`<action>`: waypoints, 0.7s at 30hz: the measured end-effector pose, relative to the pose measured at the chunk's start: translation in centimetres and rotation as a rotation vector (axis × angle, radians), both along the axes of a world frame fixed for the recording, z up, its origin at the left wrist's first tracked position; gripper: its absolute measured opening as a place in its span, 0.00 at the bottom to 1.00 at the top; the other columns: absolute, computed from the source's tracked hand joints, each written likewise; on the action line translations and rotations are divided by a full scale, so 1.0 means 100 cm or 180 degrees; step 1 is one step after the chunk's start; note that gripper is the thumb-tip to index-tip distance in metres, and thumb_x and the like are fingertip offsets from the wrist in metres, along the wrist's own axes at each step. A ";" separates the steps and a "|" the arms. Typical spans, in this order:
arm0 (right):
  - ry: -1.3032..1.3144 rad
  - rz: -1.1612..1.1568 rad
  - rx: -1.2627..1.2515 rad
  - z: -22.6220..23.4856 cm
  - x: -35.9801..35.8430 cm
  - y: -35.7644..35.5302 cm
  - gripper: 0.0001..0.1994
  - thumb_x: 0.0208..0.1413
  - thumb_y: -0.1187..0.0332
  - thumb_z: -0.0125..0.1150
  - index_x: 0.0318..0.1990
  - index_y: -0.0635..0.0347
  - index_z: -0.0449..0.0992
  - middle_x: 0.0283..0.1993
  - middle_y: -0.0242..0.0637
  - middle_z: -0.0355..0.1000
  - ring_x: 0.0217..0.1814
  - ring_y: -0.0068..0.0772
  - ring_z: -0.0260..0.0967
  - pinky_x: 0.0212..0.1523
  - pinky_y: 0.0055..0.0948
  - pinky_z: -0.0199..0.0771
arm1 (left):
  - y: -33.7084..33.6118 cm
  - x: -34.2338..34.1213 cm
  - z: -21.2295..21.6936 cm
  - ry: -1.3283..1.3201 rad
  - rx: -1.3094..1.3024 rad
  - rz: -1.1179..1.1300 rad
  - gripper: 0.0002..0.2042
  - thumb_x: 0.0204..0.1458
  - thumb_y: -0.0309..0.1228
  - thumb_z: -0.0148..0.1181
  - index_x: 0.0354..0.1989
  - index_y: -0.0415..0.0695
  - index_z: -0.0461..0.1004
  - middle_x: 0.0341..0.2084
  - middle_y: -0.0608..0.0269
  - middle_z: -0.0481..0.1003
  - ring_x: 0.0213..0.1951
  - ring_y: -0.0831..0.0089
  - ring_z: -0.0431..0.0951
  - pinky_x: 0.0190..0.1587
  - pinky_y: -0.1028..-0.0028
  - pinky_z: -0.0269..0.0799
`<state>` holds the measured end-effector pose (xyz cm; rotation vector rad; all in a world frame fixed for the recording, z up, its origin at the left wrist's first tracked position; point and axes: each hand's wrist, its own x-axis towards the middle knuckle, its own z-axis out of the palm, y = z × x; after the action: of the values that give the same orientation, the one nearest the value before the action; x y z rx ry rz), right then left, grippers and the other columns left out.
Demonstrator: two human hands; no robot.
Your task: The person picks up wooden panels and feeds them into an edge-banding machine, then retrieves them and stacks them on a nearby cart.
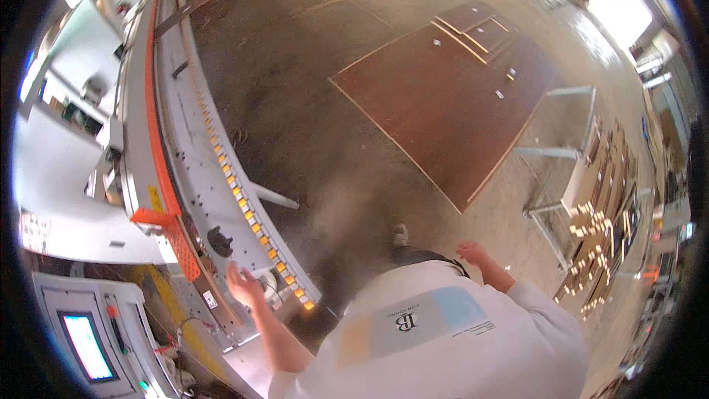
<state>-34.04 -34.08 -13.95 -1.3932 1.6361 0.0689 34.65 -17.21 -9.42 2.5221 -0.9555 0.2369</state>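
The person's left hand (245, 287) is raised beside the near end of a long machine (198, 177), its fingers extended and parted, the grip released. The nearest thing to it is a narrow brown strip (220, 313) with a white label (210, 298), lying along the machine's near end, just to the left of the hand; contact between the two cannot be determined. The right hand (473, 253) is held out at the right of the body, well apart from the machine; it is small and blurred, and whether its fingers are closed cannot be told. A black fitting (219, 241) sits on the machine's pale bed, just beyond the left fingertips. An orange rail (157, 140) runs along the machine, and a row of yellow and white rollers (247, 210) lines its right edge. A control cabinet with a lit screen (87, 347) stands at lower left. A large brown panel (436, 114) lies on the floor ahead, with smaller panels (473, 21) resting on its far portion. To the right are a metal frame (548, 152) and a pile of brown strips (607, 192). The person wears a white shirt (436, 355).
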 end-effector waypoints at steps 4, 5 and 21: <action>-0.0571 -0.2224 0.1301 -0.045 -0.075 0.066 0.16 0.64 0.62 0.59 0.58 0.50 0.75 0.53 0.34 0.75 0.52 0.30 0.72 0.48 0.35 0.74 | -0.044 -0.124 -0.053 0.1620 -0.0970 -0.1315 0.15 0.59 0.32 0.57 0.53 0.43 0.76 0.51 0.59 0.77 0.52 0.71 0.75 0.48 0.68 0.76; -0.1111 -0.2353 0.1158 -0.081 -0.115 0.100 0.13 0.65 0.62 0.59 0.53 0.54 0.76 0.45 0.30 0.77 0.41 0.22 0.74 0.37 0.33 0.76 | -0.073 -0.179 -0.034 0.2014 -0.0283 -0.1628 0.15 0.59 0.34 0.57 0.53 0.46 0.77 0.51 0.58 0.77 0.52 0.64 0.77 0.51 0.66 0.76; -0.1901 -0.2105 -0.0008 -0.179 -0.365 0.121 0.13 0.57 0.60 0.65 0.42 0.59 0.85 0.35 0.34 0.80 0.36 0.28 0.75 0.37 0.32 0.76 | -0.188 -0.543 -0.197 0.1365 0.3080 -0.4278 0.24 0.59 0.52 0.52 0.54 0.49 0.78 0.55 0.54 0.76 0.57 0.52 0.75 0.58 0.57 0.72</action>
<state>-70.53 -21.96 -31.87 -0.7074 1.4858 -0.6689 -19.63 -36.04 -29.13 1.7191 -2.6143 -1.3428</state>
